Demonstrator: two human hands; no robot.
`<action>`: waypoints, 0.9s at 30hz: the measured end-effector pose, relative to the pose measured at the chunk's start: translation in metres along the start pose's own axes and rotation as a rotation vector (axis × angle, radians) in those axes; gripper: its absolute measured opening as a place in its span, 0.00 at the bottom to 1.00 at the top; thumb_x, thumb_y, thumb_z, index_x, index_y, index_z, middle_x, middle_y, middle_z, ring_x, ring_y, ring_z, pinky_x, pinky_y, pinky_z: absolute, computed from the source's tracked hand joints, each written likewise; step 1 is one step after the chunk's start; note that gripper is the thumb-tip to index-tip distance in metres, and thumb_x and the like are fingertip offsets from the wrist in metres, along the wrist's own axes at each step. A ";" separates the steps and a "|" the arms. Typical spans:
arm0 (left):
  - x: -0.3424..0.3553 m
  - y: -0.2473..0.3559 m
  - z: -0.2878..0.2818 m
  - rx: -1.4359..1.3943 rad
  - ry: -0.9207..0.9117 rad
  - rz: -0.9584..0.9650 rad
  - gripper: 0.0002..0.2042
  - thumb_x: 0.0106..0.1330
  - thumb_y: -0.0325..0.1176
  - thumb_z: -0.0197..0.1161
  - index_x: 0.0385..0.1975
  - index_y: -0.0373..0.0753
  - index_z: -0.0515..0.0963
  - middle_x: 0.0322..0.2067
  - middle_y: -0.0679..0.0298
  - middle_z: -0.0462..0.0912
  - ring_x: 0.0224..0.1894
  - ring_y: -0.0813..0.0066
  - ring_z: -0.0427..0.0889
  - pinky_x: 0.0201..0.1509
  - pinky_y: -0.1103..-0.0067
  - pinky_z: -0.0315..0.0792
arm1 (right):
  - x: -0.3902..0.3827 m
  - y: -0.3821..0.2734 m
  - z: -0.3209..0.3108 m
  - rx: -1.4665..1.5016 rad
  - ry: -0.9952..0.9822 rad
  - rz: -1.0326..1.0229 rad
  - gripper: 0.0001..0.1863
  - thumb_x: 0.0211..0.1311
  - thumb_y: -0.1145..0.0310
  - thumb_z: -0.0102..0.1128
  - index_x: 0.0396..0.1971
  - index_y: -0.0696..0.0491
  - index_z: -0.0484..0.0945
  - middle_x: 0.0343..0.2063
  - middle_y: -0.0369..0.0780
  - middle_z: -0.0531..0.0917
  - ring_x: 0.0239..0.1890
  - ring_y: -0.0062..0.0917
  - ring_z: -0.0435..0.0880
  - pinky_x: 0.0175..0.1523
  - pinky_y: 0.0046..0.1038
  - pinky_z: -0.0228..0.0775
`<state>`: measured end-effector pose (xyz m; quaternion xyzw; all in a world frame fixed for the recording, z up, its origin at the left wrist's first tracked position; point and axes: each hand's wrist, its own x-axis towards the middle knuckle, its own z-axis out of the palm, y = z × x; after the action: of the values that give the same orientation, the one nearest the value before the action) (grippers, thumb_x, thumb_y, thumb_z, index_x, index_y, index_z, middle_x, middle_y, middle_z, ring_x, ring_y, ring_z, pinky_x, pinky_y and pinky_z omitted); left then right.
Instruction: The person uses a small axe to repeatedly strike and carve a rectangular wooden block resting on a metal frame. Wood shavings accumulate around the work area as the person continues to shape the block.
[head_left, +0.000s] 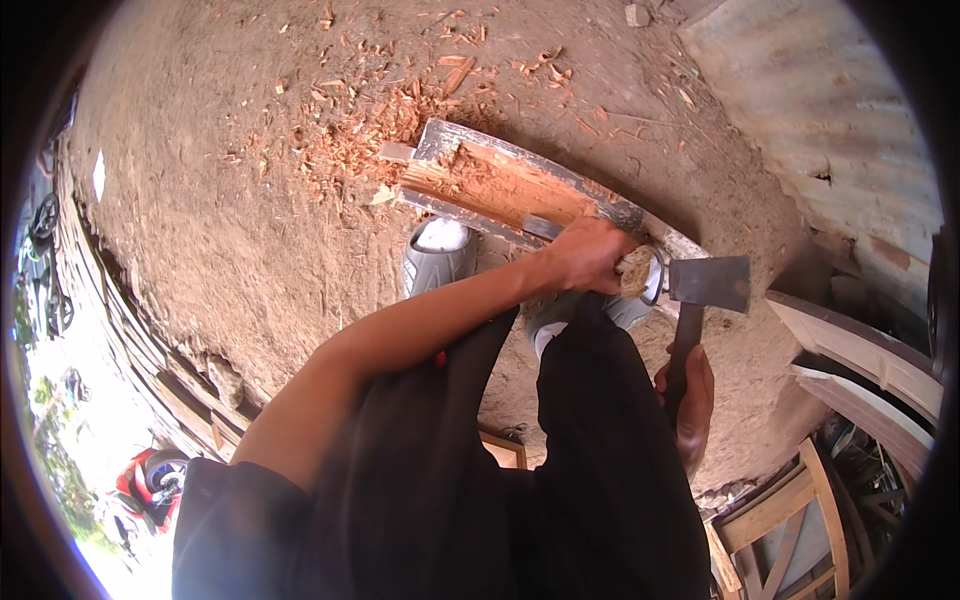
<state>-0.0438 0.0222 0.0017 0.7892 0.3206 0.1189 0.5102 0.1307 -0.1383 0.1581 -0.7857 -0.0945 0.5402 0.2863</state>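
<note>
Two hands on the job, both busy. Your left hand [590, 257] reaches across your body and wraps the near end of the timber plank [515, 190], fingers closed round it, thumb side up. That hold props the plank at a slant, far end dug into the dirt ground [220, 200], so the cut face looks up at you. Your right hand [692, 400] is clenched round the dark handle of the hatchet [708, 283], low on the shaft, head up and level, blade just beside the left-hand knuckles, w/ its edge toward the plank end. Grip that far down prob. gives more swing; can't confirm from here.

Plank's got grey weathered edges and a fresh orange strip down the middle, where wood's been hewn off. Wood chips [370, 120] lie scattered round the far end, thickest right by it. One grey shoe [438, 252] sits just under the plank, planted near it, prob. to brace. Black trousers fill the low centre.

Corrugated metal sheet [830, 110] top right, wooden frames [800, 510] stacked lower right, well apart from the work.
</note>
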 end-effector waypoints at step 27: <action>-0.003 0.015 -0.009 -0.182 -0.163 0.205 0.13 0.42 0.33 0.71 0.30 0.39 0.86 0.28 0.49 0.85 0.39 0.44 0.85 0.44 0.58 0.78 | -0.005 0.011 0.003 0.115 0.021 0.050 0.31 0.73 0.35 0.45 0.47 0.52 0.72 0.19 0.35 0.71 0.15 0.19 0.69 0.18 0.23 0.60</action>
<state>-0.0450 0.0224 0.0192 0.7753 0.1835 0.1345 0.5892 0.1247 -0.1482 0.1550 -0.7758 -0.0405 0.5434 0.3181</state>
